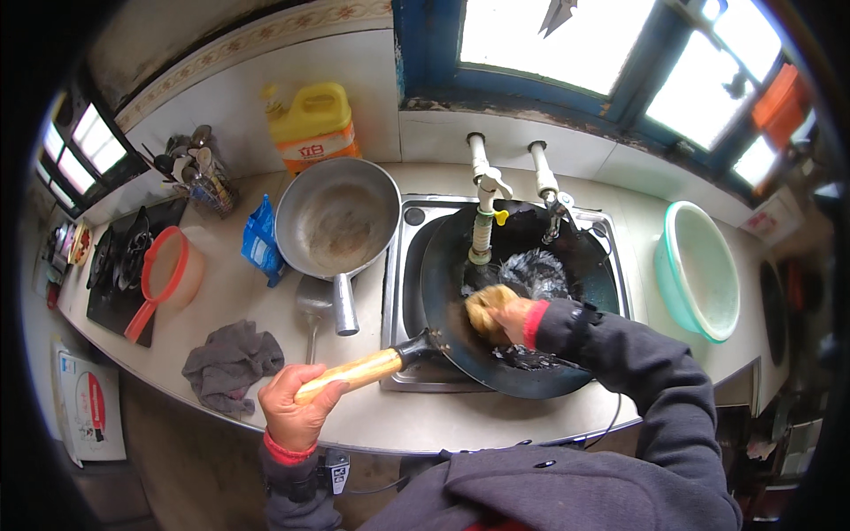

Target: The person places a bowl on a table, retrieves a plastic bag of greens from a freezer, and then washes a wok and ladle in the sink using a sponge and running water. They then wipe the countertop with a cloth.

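Note:
A black wok (435,279) sits tilted over the steel sink (396,292), with water pooled inside it. Its wooden handle (362,372) points left and toward me, and my left hand (295,401) is closed around the handle's end. My right hand (514,318) presses a tan scrubbing pad (483,308) against the inside of the wok; the pad's exact material is hard to tell. Directly above the wok hangs a white tap (487,192) with a ribbed hose end. A second tap (551,206) with a metal spout stands to its right.
Left of the sink are a grey metal saucepan (319,232), a spatula (313,302), a dark cloth (232,365), a blue packet (261,245) and a red-rimmed dipper (179,272). A yellow detergent jug (315,126) stands against the wall. At right rests a green basin (671,285).

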Available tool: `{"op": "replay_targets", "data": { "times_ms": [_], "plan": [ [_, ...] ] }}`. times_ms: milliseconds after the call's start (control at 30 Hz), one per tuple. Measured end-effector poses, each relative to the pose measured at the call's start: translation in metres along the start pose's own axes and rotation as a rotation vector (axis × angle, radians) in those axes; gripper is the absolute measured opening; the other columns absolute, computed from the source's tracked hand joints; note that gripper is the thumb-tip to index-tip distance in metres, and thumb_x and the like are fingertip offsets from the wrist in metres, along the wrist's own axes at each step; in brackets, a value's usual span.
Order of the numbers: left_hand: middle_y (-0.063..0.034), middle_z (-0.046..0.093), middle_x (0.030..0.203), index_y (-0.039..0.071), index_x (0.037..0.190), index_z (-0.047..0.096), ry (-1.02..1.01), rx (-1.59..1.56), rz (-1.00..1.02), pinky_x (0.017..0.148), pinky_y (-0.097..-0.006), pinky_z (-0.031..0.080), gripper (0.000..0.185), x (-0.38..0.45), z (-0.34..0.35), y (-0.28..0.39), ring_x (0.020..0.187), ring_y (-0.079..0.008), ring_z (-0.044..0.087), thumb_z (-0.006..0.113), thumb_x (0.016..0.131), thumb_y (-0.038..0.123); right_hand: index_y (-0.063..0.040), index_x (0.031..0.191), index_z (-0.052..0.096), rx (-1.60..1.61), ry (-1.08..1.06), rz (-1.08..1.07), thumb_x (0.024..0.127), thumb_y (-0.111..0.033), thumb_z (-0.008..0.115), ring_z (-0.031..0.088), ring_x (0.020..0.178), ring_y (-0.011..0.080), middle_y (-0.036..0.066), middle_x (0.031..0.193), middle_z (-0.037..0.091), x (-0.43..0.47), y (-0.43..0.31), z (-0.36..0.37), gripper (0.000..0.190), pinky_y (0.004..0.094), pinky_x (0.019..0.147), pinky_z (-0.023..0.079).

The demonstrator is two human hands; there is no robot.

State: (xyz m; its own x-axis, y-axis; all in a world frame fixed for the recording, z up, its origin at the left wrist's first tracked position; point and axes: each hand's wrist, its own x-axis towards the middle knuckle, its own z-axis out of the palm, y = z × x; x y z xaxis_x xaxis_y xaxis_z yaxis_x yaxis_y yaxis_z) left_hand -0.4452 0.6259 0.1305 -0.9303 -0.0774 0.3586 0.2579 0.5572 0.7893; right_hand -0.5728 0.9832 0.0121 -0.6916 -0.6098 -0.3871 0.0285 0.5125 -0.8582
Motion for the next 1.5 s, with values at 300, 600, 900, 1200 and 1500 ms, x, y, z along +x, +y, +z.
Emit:
{"op": "replay_targets", "data": {
  "times_ms": [300,600,900,1200,1500],
  "plan": [
    [-0.0122,0.060,0.072,-0.001,0.083,0.060,-0.003,-0.030,-0.011,0.055,-0.0251,0.046,0.030,-0.020,-0.007,0.015,0.061,-0.0172,0.058,0.078,0.060,0.008,-0.007,0.056,0.046,-0.036,0.390,0.021,0.075,-0.013,0.050,0.039,0.043,0.0079,-0.001,0.053,0.044,0.013,0.048,-0.073,0.020,0.0261,0.038,0.027],
    [-0.0128,0.060,0.074,-0.001,0.086,0.058,-0.082,0.015,0.041,0.057,-0.0260,0.047,0.039,-0.013,-0.011,0.018,0.063,-0.0193,0.060,0.080,0.057,0.013,-0.004,0.100,0.052,-1.013,0.281,0.210,0.072,-0.015,0.054,0.060,0.075,0.0324,0.017,0.075,0.060,0.000,-0.011,-0.059,0.030,0.0390,0.062,0.048],
    [-0.0117,0.058,0.072,0.000,0.086,0.057,-0.058,0.027,-0.048,0.057,-0.0252,0.046,0.037,-0.020,-0.008,0.013,0.062,-0.0178,0.058,0.079,0.057,0.007,-0.010,0.120,0.044,-1.368,0.615,0.263,0.085,-0.016,0.038,0.061,0.058,0.0259,0.012,0.072,0.057,0.049,0.022,-0.062,0.036,0.0368,0.047,0.048],
    [-0.0114,0.058,0.072,0.000,0.087,0.056,-0.054,0.034,-0.001,0.056,-0.0251,0.046,0.038,-0.022,-0.011,0.016,0.062,-0.0167,0.058,0.079,0.057,0.007,-0.010,0.078,0.064,-1.326,0.183,0.667,0.078,-0.019,0.051,0.063,0.070,0.0229,0.007,0.074,0.062,-0.031,0.045,-0.103,0.016,0.0349,0.057,0.050],
    [-0.0109,0.057,0.071,0.001,0.086,0.055,-0.026,0.055,0.027,0.055,-0.0259,0.045,0.037,-0.019,-0.006,0.017,0.061,-0.0183,0.057,0.079,0.058,0.008,-0.009,0.078,0.060,-0.495,-0.468,0.163,0.073,-0.015,0.054,0.058,0.066,0.0227,0.007,0.076,0.059,-0.054,-0.037,-0.020,0.009,0.0321,0.060,0.048]
  ]
}}
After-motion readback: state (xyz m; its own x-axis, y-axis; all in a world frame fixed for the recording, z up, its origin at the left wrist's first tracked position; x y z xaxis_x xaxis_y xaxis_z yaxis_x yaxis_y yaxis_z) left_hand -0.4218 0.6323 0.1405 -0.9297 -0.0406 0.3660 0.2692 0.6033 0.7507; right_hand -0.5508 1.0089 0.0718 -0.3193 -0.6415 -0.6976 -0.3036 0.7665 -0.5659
